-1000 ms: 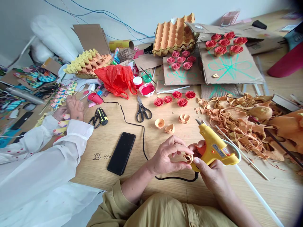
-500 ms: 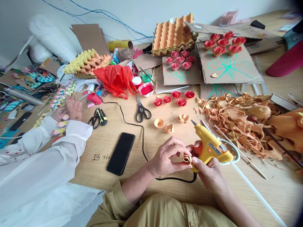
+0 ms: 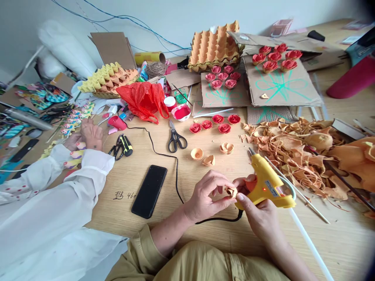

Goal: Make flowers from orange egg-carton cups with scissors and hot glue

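Note:
Between the thumb and fingers of my left hand [image 3: 206, 193] is a small rolled flower [image 3: 231, 192] of orange egg-carton pulp. My right hand [image 3: 258, 214] is wrapped round a yellow glue gun [image 3: 268, 185], its nozzle pointing up and away and a red light showing on its side. The right thumb and fingertips also reach the flower's edge. A white glue stick [image 3: 310, 242] juts from the back of the gun. Just beyond my hands lie an unpainted pulp cup [image 3: 197, 153], a petal piece [image 3: 209, 160] and a stacked petal cup [image 3: 226, 148].
Red painted roses [image 3: 224, 128] sit farther back, near a bowl of red paint [image 3: 181, 112]. Black scissors [image 3: 176, 141] and a phone [image 3: 149, 191] lie left of centre. Pulp scraps [image 3: 287, 156] pile up at right. Another person's hands [image 3: 92, 134] rest at left.
The glue gun has tilted and shifted slightly right in my right hand, its nozzle swinging away from the petal cups. The small flower has turned a little between my fingers.

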Available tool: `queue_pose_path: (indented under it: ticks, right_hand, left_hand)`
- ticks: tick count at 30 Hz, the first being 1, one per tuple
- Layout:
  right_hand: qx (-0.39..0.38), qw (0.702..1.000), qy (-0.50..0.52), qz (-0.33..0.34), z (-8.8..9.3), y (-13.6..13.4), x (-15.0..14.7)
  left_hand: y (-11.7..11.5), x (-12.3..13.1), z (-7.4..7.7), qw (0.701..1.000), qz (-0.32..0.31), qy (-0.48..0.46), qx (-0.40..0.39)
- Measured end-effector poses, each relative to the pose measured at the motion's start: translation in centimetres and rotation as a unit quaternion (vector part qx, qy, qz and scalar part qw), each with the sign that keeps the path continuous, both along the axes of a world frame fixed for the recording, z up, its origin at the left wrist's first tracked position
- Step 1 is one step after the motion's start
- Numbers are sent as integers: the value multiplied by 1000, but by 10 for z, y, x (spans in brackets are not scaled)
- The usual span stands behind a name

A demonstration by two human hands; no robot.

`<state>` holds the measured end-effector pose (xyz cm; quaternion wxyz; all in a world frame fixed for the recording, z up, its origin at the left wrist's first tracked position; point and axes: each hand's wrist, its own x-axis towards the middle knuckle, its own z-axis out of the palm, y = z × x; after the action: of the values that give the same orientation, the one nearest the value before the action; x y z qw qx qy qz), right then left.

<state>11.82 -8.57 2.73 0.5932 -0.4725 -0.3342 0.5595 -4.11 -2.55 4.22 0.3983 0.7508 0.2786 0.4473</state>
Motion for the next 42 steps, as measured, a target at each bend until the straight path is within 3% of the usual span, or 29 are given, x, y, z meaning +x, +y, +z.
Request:
queue_pose_path:
  ticks: [6,19,25,32,36,42]
  right_hand:
    - [13,999,-35,-6,5,2,0]
    - [17,1000,-14,19,4,1,-1]
    - [-21,999,32,23,-3,3,-1]
    - [-78,987,139,-3,0,7,-5]
    - [-78,987,136,-21,4,7,-4]
    - [-58,990,128,15,-2,4,-1]
  left_hand:
    - [2,3,-1,997,-22,-43,-68]
    - [6,-2,-2,999,-31,13,6]
    - [4,0,-1,996,-40,-10,-79]
    - [5,-3,-4,970,-135,-58,-191]
    - [8,-3,2,972,-141,-57,-178]
    - [12,-4,2,982,-131,-31,-132]
